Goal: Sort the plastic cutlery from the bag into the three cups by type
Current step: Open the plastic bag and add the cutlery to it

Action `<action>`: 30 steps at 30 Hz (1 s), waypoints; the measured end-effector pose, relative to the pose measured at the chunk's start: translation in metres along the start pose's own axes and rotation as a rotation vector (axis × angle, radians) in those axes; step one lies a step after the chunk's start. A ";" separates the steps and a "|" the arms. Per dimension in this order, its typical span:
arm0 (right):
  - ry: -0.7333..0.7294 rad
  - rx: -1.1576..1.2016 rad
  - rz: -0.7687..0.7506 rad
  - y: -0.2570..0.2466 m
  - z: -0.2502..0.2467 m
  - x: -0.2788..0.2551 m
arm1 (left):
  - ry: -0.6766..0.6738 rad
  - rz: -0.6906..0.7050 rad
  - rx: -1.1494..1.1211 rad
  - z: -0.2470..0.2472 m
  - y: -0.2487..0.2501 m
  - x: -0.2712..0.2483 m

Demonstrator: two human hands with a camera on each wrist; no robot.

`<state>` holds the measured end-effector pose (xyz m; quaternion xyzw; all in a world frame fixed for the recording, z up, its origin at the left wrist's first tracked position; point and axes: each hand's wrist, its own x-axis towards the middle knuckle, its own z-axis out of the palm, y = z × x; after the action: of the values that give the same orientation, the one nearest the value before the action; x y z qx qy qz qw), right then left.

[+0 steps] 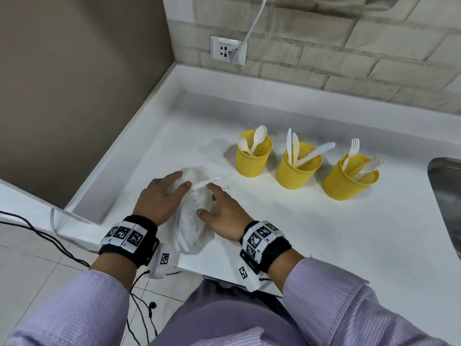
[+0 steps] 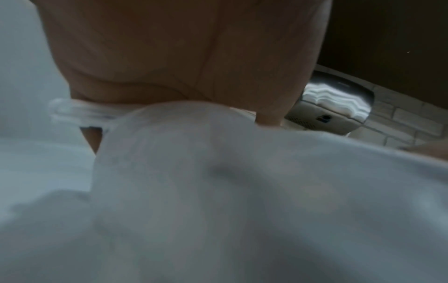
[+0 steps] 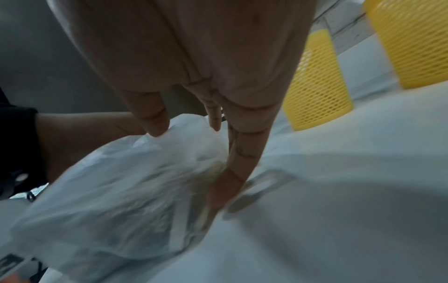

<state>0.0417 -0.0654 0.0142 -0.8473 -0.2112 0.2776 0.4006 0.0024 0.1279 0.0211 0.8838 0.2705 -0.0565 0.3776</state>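
Note:
A white translucent bag of plastic cutlery lies near the front edge of the white counter. My left hand rests on the bag's far left part with index finger and thumb stretched out. My right hand touches the bag's right side with straight fingers. One white cutlery piece pokes out between the hands. Three yellow mesh cups stand to the right: the spoon cup, the knife cup and the fork cup. The left wrist view shows only my palm above the bag.
A steel sink is at the right edge. The wall behind carries a socket with a plugged-in white cable. A brown wall closes off the left. Black cables lie on the floor below the counter's front edge.

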 end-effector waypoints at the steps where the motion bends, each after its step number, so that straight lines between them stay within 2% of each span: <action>1: 0.005 -0.002 0.003 0.006 -0.006 -0.008 | -0.013 0.003 0.003 0.008 0.007 -0.003; 11: 0.047 -0.046 0.055 0.070 -0.054 -0.083 | -0.182 0.049 0.033 0.082 0.080 -0.052; 18: 0.128 -0.021 0.027 0.109 -0.086 -0.127 | -0.255 0.171 -0.061 0.125 0.122 -0.074; 23: 0.192 0.010 0.073 0.126 -0.112 -0.151 | -0.180 0.272 -0.237 0.146 0.138 -0.091; 25: 0.239 0.034 0.112 0.135 -0.117 -0.155 | -0.101 0.283 -0.269 0.151 0.136 -0.096; 28: 0.368 0.008 0.159 0.143 -0.123 -0.161 | 0.073 0.256 -0.288 0.152 0.129 -0.099; 30: 0.468 -0.032 0.112 0.143 -0.126 -0.165 | 0.111 0.178 -0.301 0.148 0.124 -0.100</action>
<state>0.0171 -0.3162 0.0162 -0.9052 -0.0698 0.0919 0.4091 -0.0028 -0.0895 0.0256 0.8395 0.2168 0.0670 0.4937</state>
